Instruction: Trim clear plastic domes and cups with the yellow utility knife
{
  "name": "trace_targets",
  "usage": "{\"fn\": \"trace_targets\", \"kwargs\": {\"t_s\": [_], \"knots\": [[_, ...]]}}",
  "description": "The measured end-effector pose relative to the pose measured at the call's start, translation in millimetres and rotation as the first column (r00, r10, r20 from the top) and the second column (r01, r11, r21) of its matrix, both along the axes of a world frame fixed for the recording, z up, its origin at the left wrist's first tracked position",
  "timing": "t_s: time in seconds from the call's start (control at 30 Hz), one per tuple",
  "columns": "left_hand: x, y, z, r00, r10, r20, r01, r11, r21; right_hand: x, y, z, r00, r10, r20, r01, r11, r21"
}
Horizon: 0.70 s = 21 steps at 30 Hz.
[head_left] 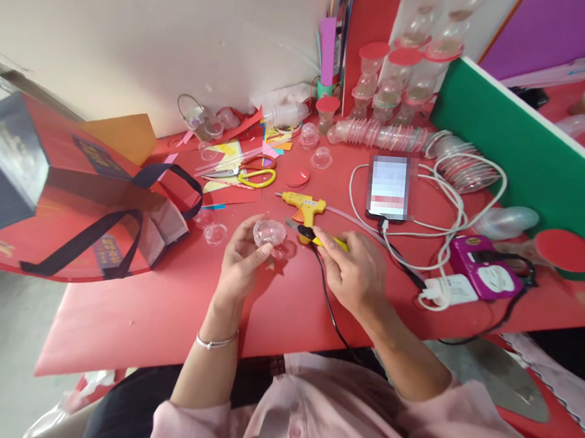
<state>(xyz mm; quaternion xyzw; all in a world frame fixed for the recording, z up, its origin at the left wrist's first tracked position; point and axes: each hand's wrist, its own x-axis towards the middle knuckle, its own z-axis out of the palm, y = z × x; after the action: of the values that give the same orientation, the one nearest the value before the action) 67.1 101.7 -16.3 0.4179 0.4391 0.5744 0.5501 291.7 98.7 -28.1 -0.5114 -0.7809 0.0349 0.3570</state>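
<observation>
Left hand (pixel 242 259) gripped a clear plastic cup (pixel 270 233) just above the table (pixel 134 331), well back from the front edge. Right hand (pixel 356 270) was closed round a yellow-handled knife (pixel 307 233), blade pointing at the cup's right side; couldn't tell if it touched.

Room: bare strip along the front edge, widest at front left. Left side taken by a red bag (pixel 92 212); wall (pixel 210 33) behind, green divider (pixel 507 160) on the right. Tight ahead: glue gun (pixel 303 204) sat just beyond the knife, its black cord dropping toward the front edge between the arms. Right front was busy with a purple power strip (pixel 463 251), white adapter (pixel 450 290) and looped white cable (pixel 442 259).

Counts: 1 cup in hand, 2 loose cups (pixel 215 234) between bag and left hand, 2 clear domes (pixel 321 157) further back. 1 glue gun, 1 pair of scissors (pixel 238 174), 1 red disc (pixel 298 177), 1 phone (pixel 388 186). 3 nested rows (pixel 381 135) of clear plastic pieces at the back. At least 4 red-capped containers (pixel 326 114), others stacked higher.
</observation>
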Motion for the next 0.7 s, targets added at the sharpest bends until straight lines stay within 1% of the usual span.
{"fn": "trace_targets", "kwargs": {"t_s": [0.07,0.17,0.2,0.33,0.37,0.47,0.5,0.6,0.63,0.7], "knots": [[-0.8,0.7,-0.7,1.000,0.019,0.001,-0.019,1.000,0.003,-0.1,-0.3,1.9,1.000,0.015,-0.024,-0.014,1.000,0.022],[-0.7,1.4,-2.0,1.000,0.012,-0.010,-0.012,1.000,0.018,-2.0,-1.0,4.3,0.993,0.121,-0.017,-0.120,0.992,0.043],[-0.4,1.4,-2.2,1.000,0.002,-0.012,-0.002,1.000,0.021,-2.6,-0.9,4.2,0.992,0.129,-0.001,-0.128,0.991,0.042],[0.5,0.9,-1.6,1.000,-0.005,0.006,0.005,1.000,0.023,-2.4,-0.1,1.8,1.000,0.028,0.005,-0.029,0.999,0.026],[0.5,0.8,-1.5,1.000,-0.002,0.011,0.002,1.000,0.024,-2.2,-0.1,1.4,0.999,0.037,-0.007,-0.037,0.999,0.026],[0.1,0.8,-1.9,1.000,-0.018,0.015,0.018,0.999,0.028,-2.3,-0.6,1.6,0.993,0.121,-0.013,-0.120,0.992,0.040],[0.0,0.8,-2.1,1.000,-0.026,0.015,0.025,0.999,0.029,-2.3,-0.6,1.7,0.993,0.120,-0.005,-0.120,0.992,0.042],[0.2,0.8,-2.5,1.000,-0.018,0.011,0.018,0.999,0.037,-2.2,-0.1,2.0,0.999,0.036,0.000,-0.036,0.999,0.026],[0.3,0.7,-2.5,1.000,-0.012,0.008,0.012,0.999,0.040,-2.1,0.1,2.2,1.000,0.030,-0.005,-0.030,0.999,0.027],[0.6,0.6,-2.6,1.000,-0.009,0.000,0.009,0.999,0.043,-1.9,0.2,2.5,0.997,0.077,-0.007,-0.077,0.996,0.041]]}}
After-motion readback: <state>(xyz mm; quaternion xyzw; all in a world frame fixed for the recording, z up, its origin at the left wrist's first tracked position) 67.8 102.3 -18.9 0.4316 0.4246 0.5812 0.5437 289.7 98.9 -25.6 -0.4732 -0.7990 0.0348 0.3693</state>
